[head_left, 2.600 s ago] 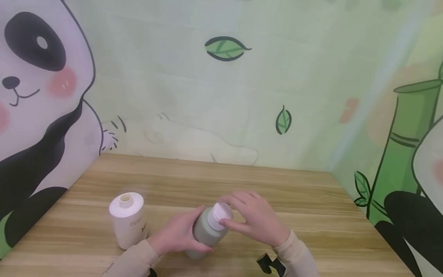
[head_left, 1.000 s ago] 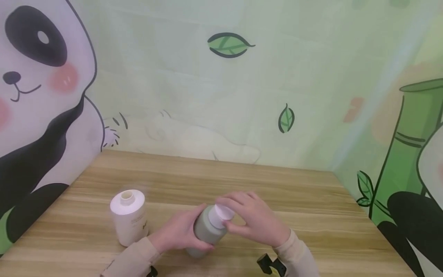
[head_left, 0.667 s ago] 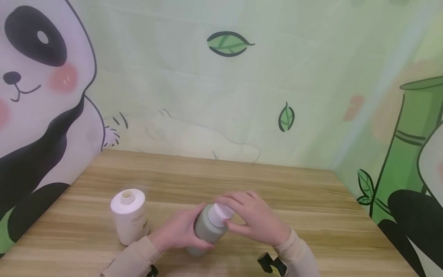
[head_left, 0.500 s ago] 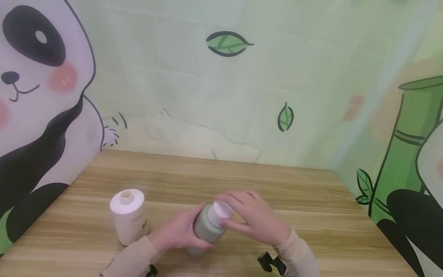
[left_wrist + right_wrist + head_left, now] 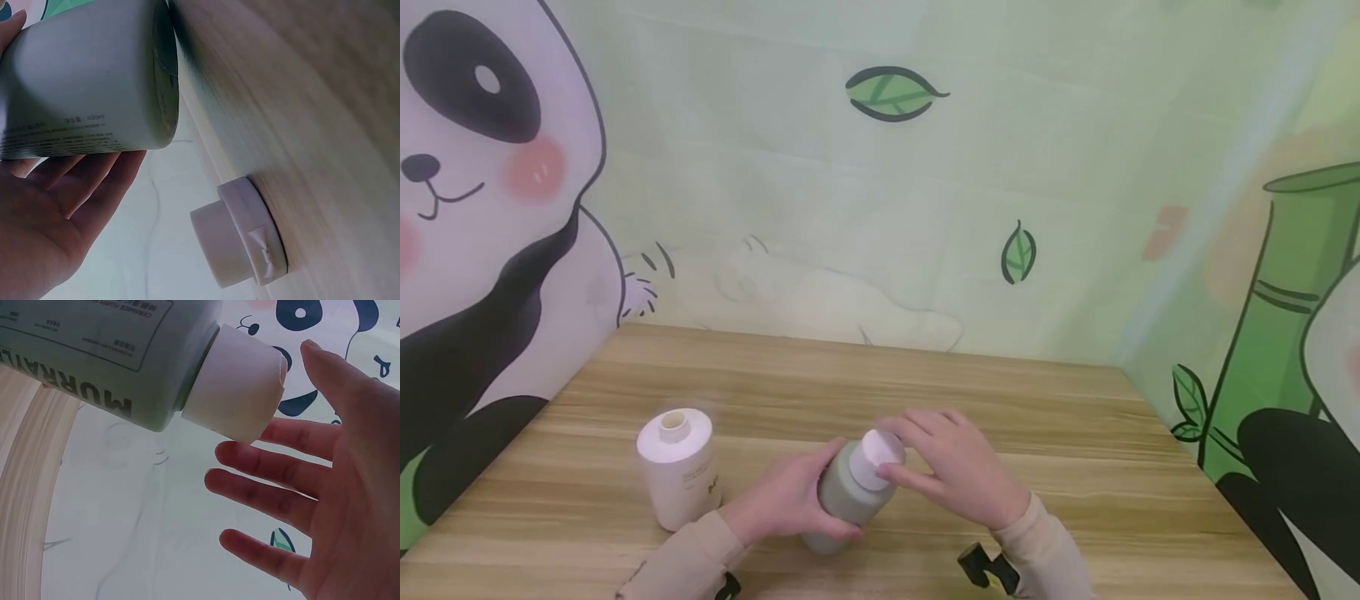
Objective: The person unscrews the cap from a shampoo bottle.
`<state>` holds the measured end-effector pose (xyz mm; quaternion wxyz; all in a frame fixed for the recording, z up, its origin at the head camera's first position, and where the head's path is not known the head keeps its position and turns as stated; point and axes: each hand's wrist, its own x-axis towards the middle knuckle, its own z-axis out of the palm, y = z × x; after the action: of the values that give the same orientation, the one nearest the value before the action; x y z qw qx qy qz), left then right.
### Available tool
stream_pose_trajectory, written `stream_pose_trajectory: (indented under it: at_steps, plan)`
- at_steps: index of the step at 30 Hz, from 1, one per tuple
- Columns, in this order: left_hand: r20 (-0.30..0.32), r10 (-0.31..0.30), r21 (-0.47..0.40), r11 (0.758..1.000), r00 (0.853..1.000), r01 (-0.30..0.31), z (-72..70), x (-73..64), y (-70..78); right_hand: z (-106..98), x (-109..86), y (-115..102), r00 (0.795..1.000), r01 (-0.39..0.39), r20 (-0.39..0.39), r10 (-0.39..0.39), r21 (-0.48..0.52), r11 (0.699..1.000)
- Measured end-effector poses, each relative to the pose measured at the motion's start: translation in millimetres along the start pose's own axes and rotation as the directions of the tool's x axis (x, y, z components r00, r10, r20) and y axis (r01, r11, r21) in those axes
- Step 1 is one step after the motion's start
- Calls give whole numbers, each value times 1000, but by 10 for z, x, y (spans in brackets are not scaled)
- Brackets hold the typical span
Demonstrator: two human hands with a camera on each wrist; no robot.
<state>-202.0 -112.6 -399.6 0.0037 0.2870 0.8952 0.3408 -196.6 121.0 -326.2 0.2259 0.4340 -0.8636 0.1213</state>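
A grey-green bottle [image 5: 847,493] leans to the right above the wooden table, its white cap [image 5: 871,463] on top. My left hand [image 5: 793,498] grips the bottle round its body, with thumb in front. Beside the cap is my right hand [image 5: 962,471]. The right wrist view shows that hand's fingers spread and nearly straight; the index fingertip meets the cap's edge, while the thumb stands apart from it. Dark lettering runs along the bottle there. A white bottle [image 5: 676,475] with an uncovered neck stands upright left of my left hand.
A pale two-tiered cap [image 5: 234,234] with a bow-shaped relief sits on the wooden table [image 5: 1037,425], seen in the left wrist view only. Behind the table hangs a cloth [image 5: 760,167] printed with pandas, leaves and bamboo. Black straps with mounts circle both wrists.
My right hand's fingers turn on the cap, then loosen, so the thumb and fingertips now stand wider round it. My left hand and the bottle keep nearly the same place.
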Motion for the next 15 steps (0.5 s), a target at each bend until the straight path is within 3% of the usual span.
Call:
stream_pose_trajectory:
  at_steps: [15]
  plan:
    - [-5, 0, -10, 1000, 1000, 0, -2, -8, -4, 22, -12, 3, 996, 92, 4, -92, 18, 996]
